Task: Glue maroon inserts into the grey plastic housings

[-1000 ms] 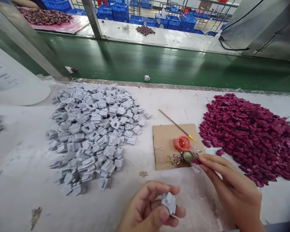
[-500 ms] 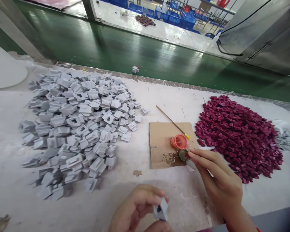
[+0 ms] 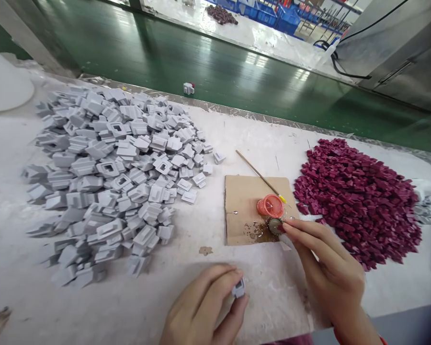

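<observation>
My left hand (image 3: 204,304) pinches a small light-grey plastic part (image 3: 239,288) between thumb and fingers; a square opening in it faces up. My right hand (image 3: 330,268) has its fingertips closed on a small maroon piece (image 3: 282,228), mostly hidden by the fingers. That piece is at the rim of a small round metal cap (image 3: 273,226); whether it touches the inside I cannot tell. The cap lies on a cardboard sheet (image 3: 239,191) with wet spots around it. Just behind it stands a small red cup (image 3: 270,206). A thin brush (image 3: 256,171) rests partly on the cardboard.
A large heap of grey parts (image 3: 107,167) spreads over the left of the table. Maroon pieces (image 3: 359,201) are piled at the right. Beyond the table runs a green conveyor belt (image 3: 158,57), carrying one grey part with a maroon tip (image 3: 188,88).
My left hand has turned the grey part, and its fingers now curl over from above. My right hand stays by the cap. The part on the belt has shifted left, and the view has tilted slightly.
</observation>
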Tool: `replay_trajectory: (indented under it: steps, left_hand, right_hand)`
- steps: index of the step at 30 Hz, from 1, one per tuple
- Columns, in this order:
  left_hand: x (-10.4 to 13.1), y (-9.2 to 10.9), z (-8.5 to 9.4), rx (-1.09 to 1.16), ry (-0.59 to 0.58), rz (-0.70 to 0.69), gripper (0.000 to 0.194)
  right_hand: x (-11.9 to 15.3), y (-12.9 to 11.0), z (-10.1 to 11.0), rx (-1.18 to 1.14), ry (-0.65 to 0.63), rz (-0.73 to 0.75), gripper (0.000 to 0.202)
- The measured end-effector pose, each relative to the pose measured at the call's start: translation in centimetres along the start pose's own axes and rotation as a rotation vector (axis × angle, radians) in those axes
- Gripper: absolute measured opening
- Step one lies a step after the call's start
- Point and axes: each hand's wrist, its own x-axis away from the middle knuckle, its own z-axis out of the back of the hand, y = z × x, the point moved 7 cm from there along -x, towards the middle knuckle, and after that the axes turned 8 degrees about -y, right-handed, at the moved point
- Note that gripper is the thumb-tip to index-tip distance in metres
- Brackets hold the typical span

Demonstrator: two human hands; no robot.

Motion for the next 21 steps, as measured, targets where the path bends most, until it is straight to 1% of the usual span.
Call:
replay_trajectory:
  steps: [3, 5, 6, 9, 12, 15, 19, 21]
  left_hand:
    - [-0.2, 0.2, -0.1, -0.003, -0.039, -0.081, 0.027]
    - [-0.5, 0.3, -0.1, 0.022, -0.071, -0.118, 0.029]
    - [-0.6, 0.2, -0.1, 0.039, -0.081, -0.12, 0.029]
    - [-0.9, -0.1, 0.1, 0.068, -0.075, -0.093, 0.027]
    - [-0.9, -0.1, -0.1, 0.08, -0.081, -0.083, 0.027]
    - [-0.7, -0.1, 0.0, 0.097, -0.069, -0.081, 0.028]
    - [-0.5, 0.0, 0.2, 0.116, -0.038, -0.096, 0.026]
    - [-0.5, 0.0, 0.2, 0.121, -0.037, -0.094, 0.026]
  right_hand:
    - [1.0, -0.7, 0.6, -0.082, 0.054, -0.078, 0.042]
    - [2.0, -1.6, 0.3, -0.172, 0.032, -0.117, 0.042]
    - [2.5, -2.2, -0.2, -0.22, -0.014, -0.11, 0.042]
    - [3.9, -4.3, -1.7, -0.308, -0.143, -0.009, 0.042]
    - [4.6, -5.2, -2.5, -0.318, -0.167, 0.041, 0.042]
    - [4.3, -5.5, -3.0, -0.31, -0.187, 0.054, 0.037]
    - [3.0, -5.9, -2.5, -0.296, -0.143, 0.081, 0.023]
    - [2.6, -6.1, -2.5, -0.279, -0.144, 0.087, 0.02]
